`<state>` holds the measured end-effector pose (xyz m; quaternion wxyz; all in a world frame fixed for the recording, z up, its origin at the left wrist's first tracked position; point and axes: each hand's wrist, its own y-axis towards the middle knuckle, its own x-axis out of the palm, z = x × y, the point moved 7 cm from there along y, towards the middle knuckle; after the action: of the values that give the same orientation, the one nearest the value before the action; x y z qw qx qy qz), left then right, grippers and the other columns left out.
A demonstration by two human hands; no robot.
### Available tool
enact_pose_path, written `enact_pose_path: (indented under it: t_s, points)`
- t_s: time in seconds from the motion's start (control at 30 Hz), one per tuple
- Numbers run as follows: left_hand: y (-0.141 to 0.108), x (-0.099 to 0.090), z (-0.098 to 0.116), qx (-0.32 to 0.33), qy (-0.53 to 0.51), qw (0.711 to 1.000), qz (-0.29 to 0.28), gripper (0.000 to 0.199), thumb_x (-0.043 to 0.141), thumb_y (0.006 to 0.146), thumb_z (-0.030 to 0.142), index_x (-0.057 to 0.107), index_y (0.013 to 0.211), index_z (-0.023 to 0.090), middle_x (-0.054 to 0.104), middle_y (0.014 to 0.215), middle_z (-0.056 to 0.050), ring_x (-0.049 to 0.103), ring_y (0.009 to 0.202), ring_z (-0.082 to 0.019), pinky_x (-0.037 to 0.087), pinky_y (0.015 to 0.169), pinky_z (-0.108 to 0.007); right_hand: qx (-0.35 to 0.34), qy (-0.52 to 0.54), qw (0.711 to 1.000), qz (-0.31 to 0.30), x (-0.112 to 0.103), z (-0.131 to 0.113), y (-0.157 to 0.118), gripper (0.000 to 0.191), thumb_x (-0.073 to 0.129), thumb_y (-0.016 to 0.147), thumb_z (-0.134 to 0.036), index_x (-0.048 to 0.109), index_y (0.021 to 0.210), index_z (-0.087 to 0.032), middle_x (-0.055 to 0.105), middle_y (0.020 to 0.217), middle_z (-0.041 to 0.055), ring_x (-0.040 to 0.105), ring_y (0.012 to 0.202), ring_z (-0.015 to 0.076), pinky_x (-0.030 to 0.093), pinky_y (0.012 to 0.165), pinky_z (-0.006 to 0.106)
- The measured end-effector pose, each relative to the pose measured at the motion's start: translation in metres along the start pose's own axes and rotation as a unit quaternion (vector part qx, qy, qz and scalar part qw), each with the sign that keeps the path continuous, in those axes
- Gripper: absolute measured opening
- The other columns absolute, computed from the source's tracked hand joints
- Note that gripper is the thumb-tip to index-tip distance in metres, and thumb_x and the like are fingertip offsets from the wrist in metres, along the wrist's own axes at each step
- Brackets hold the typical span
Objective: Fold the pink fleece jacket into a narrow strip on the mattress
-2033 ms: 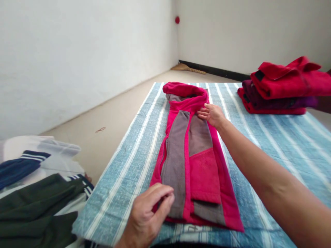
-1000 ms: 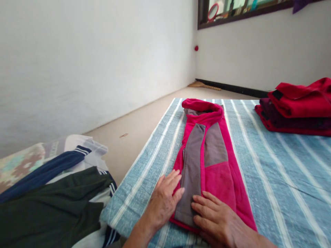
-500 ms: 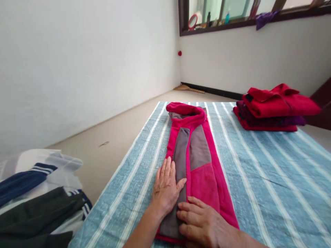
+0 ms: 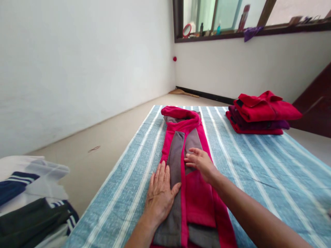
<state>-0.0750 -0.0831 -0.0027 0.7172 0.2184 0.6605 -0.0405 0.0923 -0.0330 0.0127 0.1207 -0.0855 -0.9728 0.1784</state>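
A pink and grey fleece jacket (image 4: 199, 199) lies folded lengthwise into a long strip, its collar at the far end. My left hand (image 4: 160, 193) rests flat on the jacket's left side, fingers stretched out and thumb spread over the grey panel. Over the upper grey panel on the right is my right hand (image 4: 200, 162), fingers apart and slightly bent, with nothing in them. Whether its fingertips touch the cloth I cannot tell.
The jacket lies on a blue-and-white striped sheet (image 4: 124, 193). A stack of folded red and purple clothes (image 4: 266, 112) sits at the far right. Dark clothes (image 4: 33, 220) with striped cuffs lie at lower left. Beyond are a broom (image 4: 183, 92) and a window sill (image 4: 219, 37).
My right hand has lifted off the lower part of the jacket and moved up toward the collar. My left hand stays pressed in place. The view has shifted slightly to the right.
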Motion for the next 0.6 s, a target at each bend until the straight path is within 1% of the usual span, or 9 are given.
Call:
enact_pose_path:
  t_s: [0.07, 0.13, 0.23, 0.27, 0.33, 0.43, 0.53, 0.6]
  points:
    - [-0.001, -0.001, 0.000, 0.000, -0.006, 1.000, 0.006, 0.064, 0.038, 0.094, 0.047, 0.033, 0.145, 0.009, 0.028, 0.154, -0.018, 0.026, 0.142, -0.028, 0.032, 0.111, -0.049, 0.032, 0.003, 0.999, 0.005, 0.008, -0.001, 0.018, 0.028, 0.061, 0.081, -0.016, 0.049, 0.107, -0.015, 0.063, 0.079, 0.0019, 0.065, 0.065, 0.0140, 0.054, 0.062, 0.025]
    - [-0.002, -0.002, 0.000, -0.003, -0.015, 1.000, 0.006, 0.063, 0.040, 0.094, 0.046, 0.032, 0.145, 0.010, 0.027, 0.154, -0.017, 0.025, 0.142, -0.028, 0.032, 0.111, -0.049, 0.050, -0.009, 0.999, -0.003, 0.016, -0.001, 0.031, 0.021, 0.059, 0.084, -0.018, 0.049, 0.102, -0.016, 0.061, 0.071, 0.0003, 0.062, 0.055, 0.0132, 0.053, 0.055, 0.025]
    - [-0.004, -0.004, -0.001, -0.018, -0.031, 0.999, -0.010, 0.064, 0.043, 0.093, 0.045, 0.031, 0.146, 0.011, 0.027, 0.154, -0.016, 0.024, 0.143, -0.028, 0.032, 0.112, -0.049, 0.083, -0.036, 0.996, -0.020, 0.022, 0.001, 0.046, 0.010, 0.058, 0.086, -0.022, 0.052, 0.090, -0.016, 0.056, 0.056, -0.0019, 0.056, 0.043, 0.0123, 0.047, 0.042, 0.022]
    - [-0.004, -0.004, 0.000, -0.023, -0.036, 0.999, -0.020, 0.064, 0.044, 0.093, 0.045, 0.031, 0.146, 0.012, 0.026, 0.155, -0.016, 0.023, 0.143, -0.027, 0.032, 0.112, -0.049, 0.094, -0.047, 0.994, -0.029, 0.024, 0.002, 0.050, 0.009, 0.058, 0.086, -0.024, 0.053, 0.085, -0.016, 0.055, 0.052, -0.0019, 0.053, 0.040, 0.0120, 0.044, 0.038, 0.021]
    - [-0.005, -0.005, 0.000, -0.032, -0.049, 0.997, -0.044, 0.064, 0.045, 0.093, 0.045, 0.030, 0.146, 0.012, 0.026, 0.155, -0.015, 0.023, 0.143, -0.027, 0.031, 0.112, -0.049, 0.111, -0.067, 0.991, -0.043, 0.027, 0.005, 0.057, 0.015, 0.058, 0.086, -0.025, 0.054, 0.075, -0.016, 0.053, 0.046, -0.0017, 0.050, 0.035, 0.0115, 0.039, 0.034, 0.020]
    - [-0.005, -0.006, 0.001, -0.041, -0.074, 0.994, -0.075, 0.065, 0.044, 0.093, 0.047, 0.031, 0.147, 0.012, 0.023, 0.155, -0.015, 0.021, 0.143, -0.028, 0.030, 0.113, -0.051, 0.104, -0.082, 0.990, -0.051, 0.031, 0.007, 0.065, 0.018, 0.064, 0.080, -0.021, 0.054, 0.066, -0.016, 0.051, 0.042, -0.0025, 0.047, 0.033, 0.0109, 0.035, 0.032, 0.019]
    - [-0.006, -0.005, 0.000, -0.051, -0.095, 0.990, -0.090, 0.067, 0.042, 0.093, 0.050, 0.030, 0.147, 0.013, 0.021, 0.156, -0.015, 0.018, 0.143, -0.028, 0.028, 0.114, -0.052, 0.075, -0.061, 0.994, -0.048, 0.036, 0.009, 0.070, 0.015, 0.067, 0.074, -0.013, 0.055, 0.066, -0.017, 0.055, 0.047, -0.0032, 0.048, 0.037, 0.0091, 0.037, 0.036, 0.018]
    - [-0.007, -0.005, 0.000, -0.056, -0.102, 0.989, -0.094, 0.068, 0.043, 0.093, 0.050, 0.029, 0.148, 0.013, 0.019, 0.156, -0.015, 0.017, 0.144, -0.028, 0.027, 0.114, -0.053, 0.078, -0.036, 0.995, -0.052, 0.039, 0.014, 0.071, 0.014, 0.065, 0.075, -0.015, 0.055, 0.066, -0.017, 0.057, 0.050, -0.0030, 0.049, 0.039, 0.0089, 0.039, 0.039, 0.018]
